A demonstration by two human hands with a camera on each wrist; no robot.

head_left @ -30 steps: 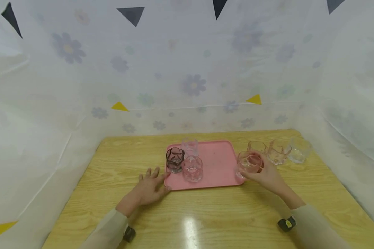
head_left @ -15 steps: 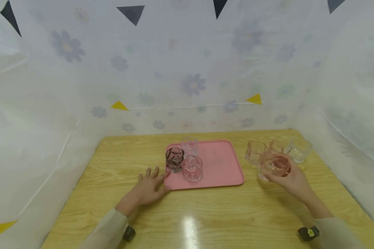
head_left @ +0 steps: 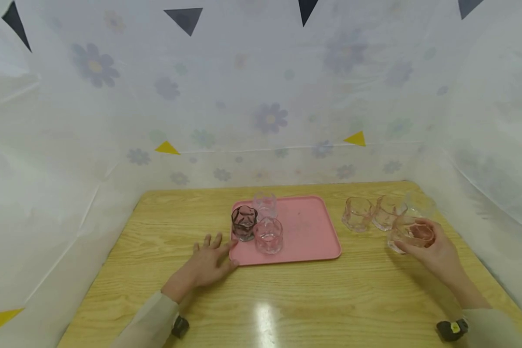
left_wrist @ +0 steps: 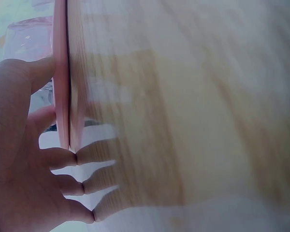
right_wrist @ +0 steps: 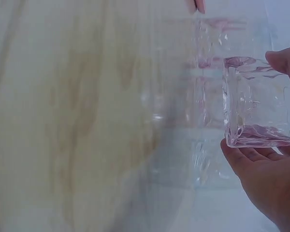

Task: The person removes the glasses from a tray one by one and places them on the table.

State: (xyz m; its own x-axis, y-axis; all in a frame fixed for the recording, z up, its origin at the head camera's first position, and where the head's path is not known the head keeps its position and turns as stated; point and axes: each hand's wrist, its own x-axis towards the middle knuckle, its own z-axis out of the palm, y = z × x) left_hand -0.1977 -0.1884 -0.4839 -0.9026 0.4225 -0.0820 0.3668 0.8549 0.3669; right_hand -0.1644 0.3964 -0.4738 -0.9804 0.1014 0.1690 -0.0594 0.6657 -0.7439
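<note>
My right hand (head_left: 439, 253) grips a pale pink glass (head_left: 404, 234) between thumb and fingers at the right of the table. In the right wrist view this glass (right_wrist: 258, 104) looks lifted off the tabletop, its base facing down. My left hand (head_left: 209, 263) lies with fingers spread at the left end of a pink tray (head_left: 309, 241), thumb and index finger touching its rim. Upon the tray's left part stand a smoky dark glass (head_left: 244, 227), a clear glass (head_left: 265, 207) and a pinkish glass (head_left: 268, 238).
Behind the held glass, two pale pink glasses, one on the left (head_left: 356, 215) and one in the middle (head_left: 386, 212), stand in a row with a clear glass (head_left: 422, 204). The held glass partly covers the clear one. White patterned sheeting (head_left: 261, 164) encloses the wooden table (head_left: 261, 299).
My right hand has carried the pale pink glass rightward, from the tray's right edge to in front of the clear glass. My left hand and the tray have stayed in place.
</note>
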